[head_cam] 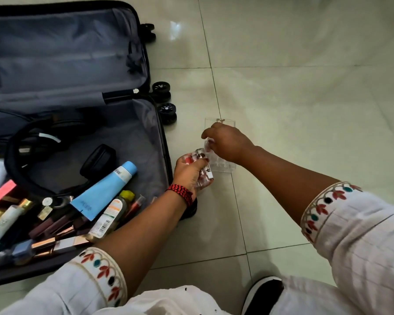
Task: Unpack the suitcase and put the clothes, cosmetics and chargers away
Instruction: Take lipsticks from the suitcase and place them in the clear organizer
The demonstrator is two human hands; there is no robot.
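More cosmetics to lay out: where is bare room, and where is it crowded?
Bare floor tiles lie right of and beyond the clear organizer; the suitcase lid's lining is bare too. Crowded: the near suitcase half, heaped with tubes and bottles.

Both sleeves, the left sleeve and the right sleeve, are loose, crinkled white cloth. Each ends in a cuff band stitched with red leaves, teal and black dots and beige scallops. A red-and-black braided bracelet circles the wrist of the left hand. Near right, a black shoe has a white sole.
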